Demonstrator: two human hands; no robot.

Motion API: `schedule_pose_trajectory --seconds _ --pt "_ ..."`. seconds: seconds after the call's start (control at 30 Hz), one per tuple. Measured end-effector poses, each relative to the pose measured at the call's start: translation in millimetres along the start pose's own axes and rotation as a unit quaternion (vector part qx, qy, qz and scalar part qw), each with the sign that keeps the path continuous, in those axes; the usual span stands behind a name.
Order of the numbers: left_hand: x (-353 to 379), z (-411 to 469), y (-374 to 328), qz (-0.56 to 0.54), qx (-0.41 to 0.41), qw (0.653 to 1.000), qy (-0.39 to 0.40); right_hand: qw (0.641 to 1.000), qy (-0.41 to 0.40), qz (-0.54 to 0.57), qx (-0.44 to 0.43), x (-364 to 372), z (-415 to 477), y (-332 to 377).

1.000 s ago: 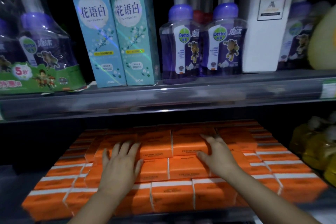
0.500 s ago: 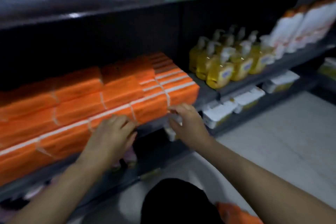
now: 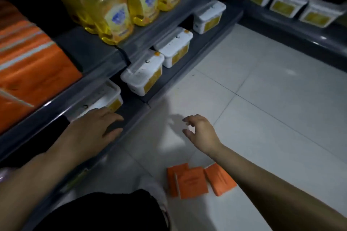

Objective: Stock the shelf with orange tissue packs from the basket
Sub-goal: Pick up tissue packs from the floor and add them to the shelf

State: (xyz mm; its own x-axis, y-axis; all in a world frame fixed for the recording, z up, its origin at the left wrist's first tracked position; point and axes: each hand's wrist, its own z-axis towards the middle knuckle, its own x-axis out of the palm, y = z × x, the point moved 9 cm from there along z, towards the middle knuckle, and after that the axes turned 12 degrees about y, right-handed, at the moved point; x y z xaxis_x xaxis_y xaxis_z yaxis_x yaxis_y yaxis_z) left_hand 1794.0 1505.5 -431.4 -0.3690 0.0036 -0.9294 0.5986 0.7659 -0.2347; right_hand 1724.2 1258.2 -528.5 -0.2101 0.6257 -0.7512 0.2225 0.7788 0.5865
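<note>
Many tissue packs (image 3: pixel 33 73) shelved, some on floor (image 3: pixel 272 118)

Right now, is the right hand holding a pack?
Empty: the right hand hovers, fingers loosely curled on nothing; the orange packs lie flat on the floor.

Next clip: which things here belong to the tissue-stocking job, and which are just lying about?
Job in hand:
stacked orange tissue packs on the dark grey shelf; loose orange tissue packs on the pale tiled floor; left hand and right hand, both holding nothing.

Lying about:
yellow plastic pump bottles; white lidded plastic tubs with yellow labels.
</note>
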Motion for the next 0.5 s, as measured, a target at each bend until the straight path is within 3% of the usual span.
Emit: schedule_pose_trajectory --seconds 0.3,0.5 --pt "100 72 -8 -0.064 0.045 0.990 0.116 0.978 0.193 -0.048 0.071 112 2 -90" --pt "136 86 1 -0.094 0.038 0.985 0.138 0.918 0.363 -0.134 0.087 171 -8 -119"
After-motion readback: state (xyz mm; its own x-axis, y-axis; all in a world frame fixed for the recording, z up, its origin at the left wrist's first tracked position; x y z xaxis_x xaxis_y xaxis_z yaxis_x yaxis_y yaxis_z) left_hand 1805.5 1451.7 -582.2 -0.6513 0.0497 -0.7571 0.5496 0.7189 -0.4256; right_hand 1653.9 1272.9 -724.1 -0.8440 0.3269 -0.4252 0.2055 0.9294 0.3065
